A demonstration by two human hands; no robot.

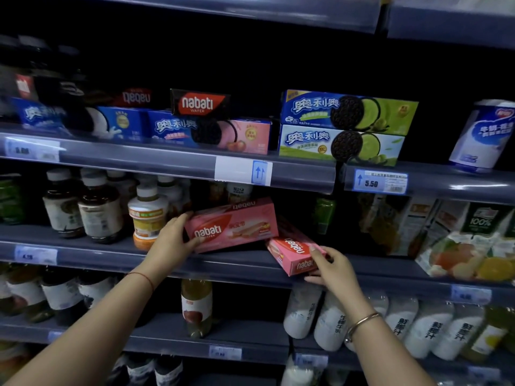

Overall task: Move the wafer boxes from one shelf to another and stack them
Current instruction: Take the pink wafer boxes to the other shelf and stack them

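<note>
Your left hand point(170, 240) grips pink box point(237, 227) on middle shelf point(111, 256); right hand point(331, 267) grips second box point(292, 254) beside it.

Dim light; grey shelves point(133, 162), dark back wall point(250, 59).

Stacked green cookie boxes point(348, 115), dark bottles point(100, 213), juice cartons point(479, 221), white bottles point(331, 321), price tag point(380, 182)

The upper shelf point(139, 160) carries cookie boxes point(342, 126); the middle shelf point(111, 256) bears bottles point(100, 210), a pink wafer box point(237, 224), a second pink wafer box point(292, 254) at its front edge, and juice cartons point(479, 227).
</note>
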